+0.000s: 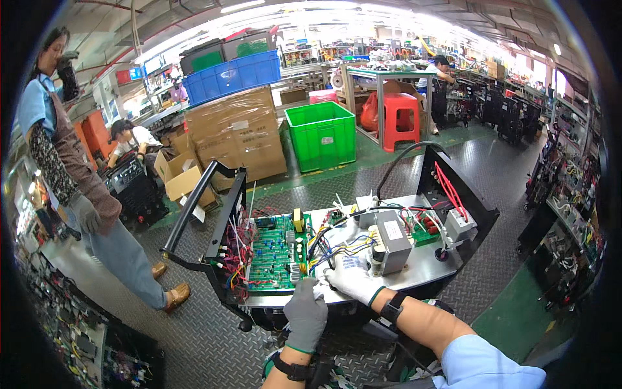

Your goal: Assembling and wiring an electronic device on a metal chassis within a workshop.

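An open machine chassis point(421, 269) with a bare metal base and black end panels stands before me. On its left side lies a green circuit board point(272, 249), with coloured wires running beside it. A grey metal block point(394, 241) sits right of the middle. My left hand point(306, 314), in a grey glove, is closed at the base's near edge, by the board's corner. Beside it my right hand point(355, 279), in a white glove, reaches over that edge with its fingers closed near a wire bundle point(334, 249). What either hand's fingertips hold is too small to make out.
A black tubular handle point(188, 207) juts out from the chassis's left end. Beyond stand a green crate point(322, 139), a large wrapped carton point(240, 133) and a red stool point(401, 120). A co-worker point(84, 162) stands at left; racks of parts point(564, 227) line the right.
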`<state>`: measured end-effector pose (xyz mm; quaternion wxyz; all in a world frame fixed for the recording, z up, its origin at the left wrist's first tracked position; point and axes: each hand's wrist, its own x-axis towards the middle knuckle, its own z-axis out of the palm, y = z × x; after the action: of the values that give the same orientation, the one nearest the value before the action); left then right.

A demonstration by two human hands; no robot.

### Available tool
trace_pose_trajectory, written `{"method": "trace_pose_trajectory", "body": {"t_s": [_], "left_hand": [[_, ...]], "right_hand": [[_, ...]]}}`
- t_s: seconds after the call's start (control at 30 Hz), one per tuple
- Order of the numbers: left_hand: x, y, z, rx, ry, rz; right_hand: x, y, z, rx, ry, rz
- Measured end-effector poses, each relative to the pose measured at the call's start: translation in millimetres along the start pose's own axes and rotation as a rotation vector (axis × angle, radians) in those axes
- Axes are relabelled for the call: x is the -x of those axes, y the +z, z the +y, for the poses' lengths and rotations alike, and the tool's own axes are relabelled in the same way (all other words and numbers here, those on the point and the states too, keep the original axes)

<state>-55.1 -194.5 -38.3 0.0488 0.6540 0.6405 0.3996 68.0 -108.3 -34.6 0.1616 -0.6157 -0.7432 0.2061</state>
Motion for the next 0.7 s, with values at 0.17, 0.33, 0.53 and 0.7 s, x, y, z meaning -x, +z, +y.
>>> {"method": "trace_pose_trajectory", "body": {"t_s": [0.17, 0.33, 0.53, 0.7], "left_hand": [[-5, 6, 0, 0.061, 0.05, -0.022], [-11, 11, 0, 0.046, -0.049, -0.084], [-12, 16, 3, 0.119, 0.012, -0.005], [-14, 19, -1, 0.186, 0.012, 0.044]], "right_hand": [[4, 4, -3, 0.059, -0.126, 0.08], [17, -5, 17, 0.176, -0.274, 0.337], [8, 1, 20, 0.231, -0.4, 0.449], [3, -1, 33, -0.059, -0.328, 0.282]]}}
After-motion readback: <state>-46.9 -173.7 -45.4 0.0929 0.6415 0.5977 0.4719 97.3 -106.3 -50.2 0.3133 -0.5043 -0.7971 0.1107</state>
